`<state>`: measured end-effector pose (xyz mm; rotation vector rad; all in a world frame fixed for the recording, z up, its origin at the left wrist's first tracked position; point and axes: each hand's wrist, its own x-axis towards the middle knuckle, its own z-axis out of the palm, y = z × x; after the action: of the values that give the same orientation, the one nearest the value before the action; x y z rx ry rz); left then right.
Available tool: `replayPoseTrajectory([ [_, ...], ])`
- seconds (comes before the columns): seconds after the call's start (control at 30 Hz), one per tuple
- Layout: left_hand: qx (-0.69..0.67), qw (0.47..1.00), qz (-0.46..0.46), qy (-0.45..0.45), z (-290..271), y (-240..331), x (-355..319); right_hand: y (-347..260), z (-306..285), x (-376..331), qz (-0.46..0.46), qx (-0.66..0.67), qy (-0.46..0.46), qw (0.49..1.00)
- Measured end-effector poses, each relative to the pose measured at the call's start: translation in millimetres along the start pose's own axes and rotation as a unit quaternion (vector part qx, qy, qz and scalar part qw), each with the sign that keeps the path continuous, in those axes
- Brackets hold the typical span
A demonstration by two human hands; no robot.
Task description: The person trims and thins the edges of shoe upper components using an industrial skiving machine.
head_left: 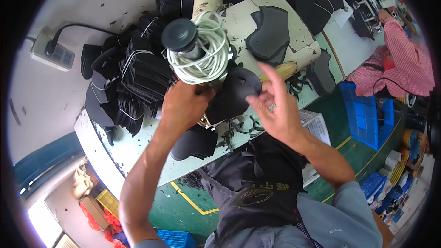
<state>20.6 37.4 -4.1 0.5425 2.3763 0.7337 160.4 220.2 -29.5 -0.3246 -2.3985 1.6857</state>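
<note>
A curved black sheet piece [236, 93] lies at the front of a cream sewing machine [298, 57]. At its left edge my left hand [186, 104] is closed, the thumb pressed against the piece and the other fingertips partly hidden. My right hand [281, 110] is open by the piece's right edge, index finger raised and thumb apart, slightly blurred. A coil of white cable [202, 59] and a round black knob [179, 35] stand over the left hand and hide part of the machine. Several dark cut pieces [271, 34] rest on the machine's top.
Tied stacks of black pieces [142, 71] crowd the table's left. A black stack [195, 142] sits near the front edge, beside curled scraps [236, 128]. A white basket [316, 126] stands below. At right, another person [397, 64] works near a blue crate [365, 115].
</note>
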Motion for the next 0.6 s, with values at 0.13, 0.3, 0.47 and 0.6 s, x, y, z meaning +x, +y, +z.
replayPoseTrajectory([
  [0.13, -0.11, 0.987, -0.105, 0.056, 15.8, -15.1, -27.9, -31.5, -22.7, 37.2, -0.067, -0.075, 0.02, 0.995],
  [0.3, 0.008, 0.991, -0.066, 0.116, 38.2, -90.8, -95.8, -39.7, -75.7, 55.7, -0.343, -0.096, 0.162, 0.921],
  [0.47, 0.19, 0.964, 0.068, 0.174, 68.5, -126.3, -122.8, 16.7, -71.0, 54.1, -0.271, -0.321, 0.092, 0.903],
  [0.6, 0.006, 0.997, 0.03, 0.072, 28.5, -107.0, -124.5, -8.8, -34.9, 6.6, -0.291, -0.15, -0.039, 0.944],
])
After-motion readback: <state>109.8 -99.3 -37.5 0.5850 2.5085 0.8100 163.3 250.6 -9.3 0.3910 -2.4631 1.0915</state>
